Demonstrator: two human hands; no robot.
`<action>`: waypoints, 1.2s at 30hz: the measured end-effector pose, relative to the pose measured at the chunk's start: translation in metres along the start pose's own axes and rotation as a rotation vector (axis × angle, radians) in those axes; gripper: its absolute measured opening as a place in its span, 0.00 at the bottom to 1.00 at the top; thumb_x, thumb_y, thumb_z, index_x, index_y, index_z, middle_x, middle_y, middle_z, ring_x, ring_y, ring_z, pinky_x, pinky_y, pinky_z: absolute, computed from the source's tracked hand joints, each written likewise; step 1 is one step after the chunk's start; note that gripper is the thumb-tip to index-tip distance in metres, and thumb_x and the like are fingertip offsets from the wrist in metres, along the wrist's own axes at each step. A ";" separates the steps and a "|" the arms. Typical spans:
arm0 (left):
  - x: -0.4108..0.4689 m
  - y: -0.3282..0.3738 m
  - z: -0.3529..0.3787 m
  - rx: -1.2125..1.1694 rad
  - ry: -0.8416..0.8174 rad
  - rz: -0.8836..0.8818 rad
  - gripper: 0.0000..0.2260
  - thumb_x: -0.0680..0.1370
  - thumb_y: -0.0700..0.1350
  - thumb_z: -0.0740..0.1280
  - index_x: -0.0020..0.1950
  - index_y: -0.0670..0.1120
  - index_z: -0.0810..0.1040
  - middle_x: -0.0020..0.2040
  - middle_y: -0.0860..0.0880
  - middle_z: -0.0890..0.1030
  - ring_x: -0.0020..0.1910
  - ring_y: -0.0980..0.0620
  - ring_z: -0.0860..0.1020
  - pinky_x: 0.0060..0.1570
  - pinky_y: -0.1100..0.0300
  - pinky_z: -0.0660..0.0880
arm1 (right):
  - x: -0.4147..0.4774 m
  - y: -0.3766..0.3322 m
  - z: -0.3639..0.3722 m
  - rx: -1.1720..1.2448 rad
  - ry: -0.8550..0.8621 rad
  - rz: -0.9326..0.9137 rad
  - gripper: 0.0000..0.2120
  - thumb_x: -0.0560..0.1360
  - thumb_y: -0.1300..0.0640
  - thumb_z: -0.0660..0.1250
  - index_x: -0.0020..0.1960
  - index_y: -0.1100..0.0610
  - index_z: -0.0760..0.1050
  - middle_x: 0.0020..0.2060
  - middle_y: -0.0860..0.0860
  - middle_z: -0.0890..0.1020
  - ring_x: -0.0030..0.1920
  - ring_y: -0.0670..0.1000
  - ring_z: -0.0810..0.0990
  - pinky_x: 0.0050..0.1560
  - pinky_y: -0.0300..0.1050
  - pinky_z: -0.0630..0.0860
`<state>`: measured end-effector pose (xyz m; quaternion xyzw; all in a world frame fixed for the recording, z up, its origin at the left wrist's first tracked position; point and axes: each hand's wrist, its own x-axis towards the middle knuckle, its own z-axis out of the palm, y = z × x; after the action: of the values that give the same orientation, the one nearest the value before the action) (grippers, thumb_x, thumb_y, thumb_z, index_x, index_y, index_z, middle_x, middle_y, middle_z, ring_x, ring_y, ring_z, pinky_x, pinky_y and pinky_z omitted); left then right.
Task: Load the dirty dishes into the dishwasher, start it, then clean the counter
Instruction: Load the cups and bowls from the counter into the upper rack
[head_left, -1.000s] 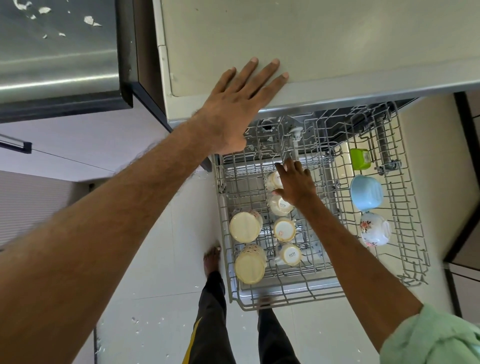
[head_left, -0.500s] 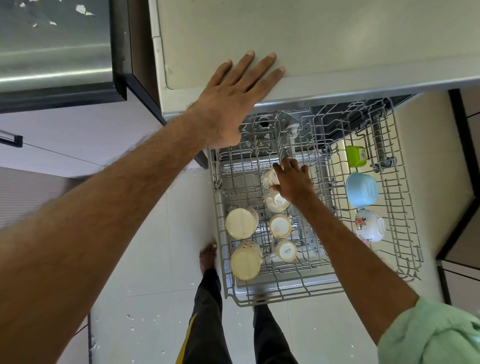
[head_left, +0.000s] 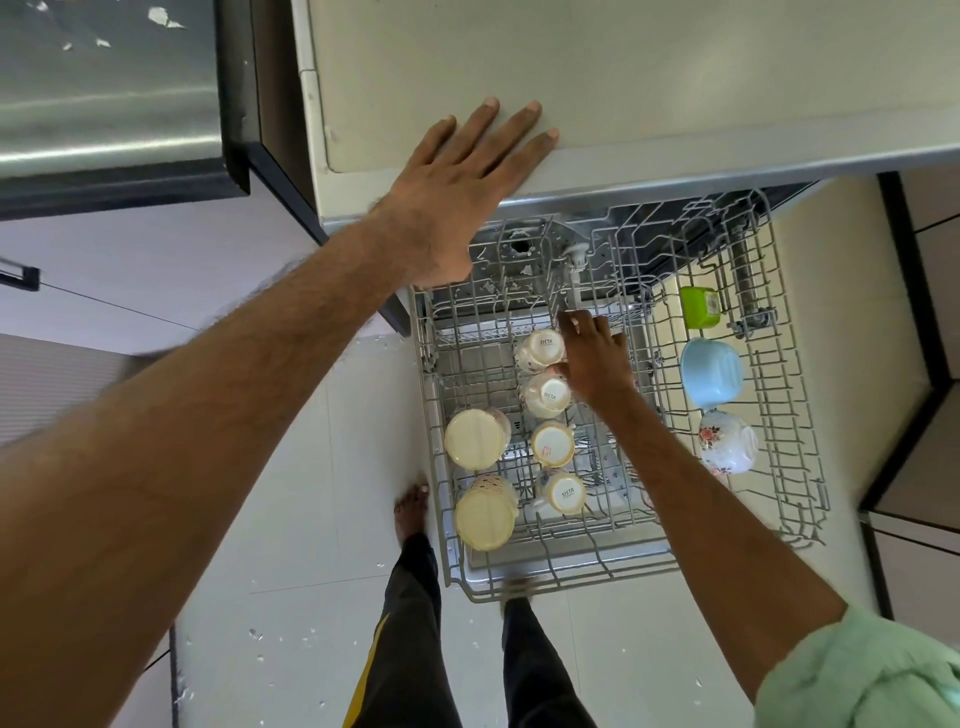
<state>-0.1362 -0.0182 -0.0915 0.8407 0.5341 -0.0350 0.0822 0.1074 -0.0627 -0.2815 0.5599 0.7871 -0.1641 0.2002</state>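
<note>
The dishwasher's upper wire rack (head_left: 800, 467) is pulled out below the counter (head_left: 675, 78). A column of several small upturned cream cups runs down its middle, from the farthest cup (head_left: 540, 349) to the nearest cup (head_left: 563, 492). Two larger cream tumblers (head_left: 475, 439) stand upside down on the left. On the right lie a green container (head_left: 698, 306), a blue bowl (head_left: 711, 371) and a floral white bowl (head_left: 727, 449). My right hand (head_left: 595, 358) is down in the rack, just right of the two farthest cups, thumb by the second one. My left hand (head_left: 467, 187) lies flat on the counter's front edge.
A stainless steel surface (head_left: 104, 104) with white flecks fills the upper left. My bare foot (head_left: 413, 512) stands on the pale floor just left of the rack. Dark-edged cabinet fronts (head_left: 914, 415) rise at the right.
My right hand has slid to the right off the farthest cup, which now shows uncovered. My left hand has stayed flat on the counter.
</note>
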 end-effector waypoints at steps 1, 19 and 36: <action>0.000 0.000 0.000 0.002 0.001 0.001 0.57 0.67 0.35 0.76 0.80 0.51 0.36 0.81 0.49 0.38 0.80 0.45 0.39 0.77 0.46 0.41 | -0.001 0.003 -0.002 0.005 -0.005 0.007 0.38 0.76 0.52 0.72 0.79 0.56 0.56 0.74 0.58 0.64 0.72 0.61 0.65 0.68 0.66 0.68; -0.021 0.030 -0.007 -0.044 -0.115 -0.161 0.53 0.74 0.37 0.71 0.77 0.49 0.28 0.78 0.47 0.30 0.78 0.45 0.33 0.76 0.45 0.37 | -0.119 -0.012 -0.050 0.126 0.133 -0.003 0.31 0.77 0.65 0.62 0.79 0.57 0.58 0.74 0.55 0.69 0.72 0.56 0.69 0.72 0.57 0.66; -0.266 -0.017 -0.095 -0.151 0.082 -0.648 0.45 0.79 0.48 0.68 0.80 0.47 0.34 0.80 0.51 0.36 0.79 0.49 0.38 0.78 0.47 0.48 | -0.143 -0.204 -0.244 0.282 0.523 -0.558 0.29 0.79 0.63 0.65 0.78 0.63 0.60 0.75 0.59 0.66 0.75 0.58 0.64 0.76 0.49 0.58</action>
<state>-0.2677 -0.2320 0.0397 0.6196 0.7775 0.0142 0.1072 -0.0763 -0.1271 0.0079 0.3695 0.9030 -0.1706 -0.1376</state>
